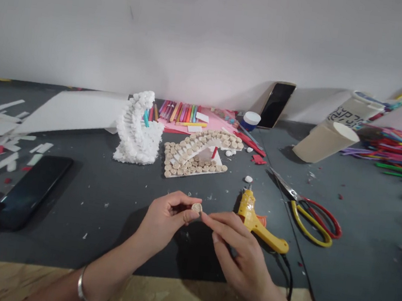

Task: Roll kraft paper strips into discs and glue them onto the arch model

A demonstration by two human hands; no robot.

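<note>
Between your hands, your left hand pinches a wooden disc; your right hand, at four o'clock, narrows to its rim, grip unclear; glue gun at three o'clock.

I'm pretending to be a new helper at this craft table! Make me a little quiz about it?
1. True or false: the left hand is pinching a small round disc.
2. Which one has red and yellow handles?
A) the paper cup
B) the scissors
C) the phone
3. Fill in the gap: the stair model is covered with small round ____.

Key: 1. True. 2. B. 3. discs.
</note>
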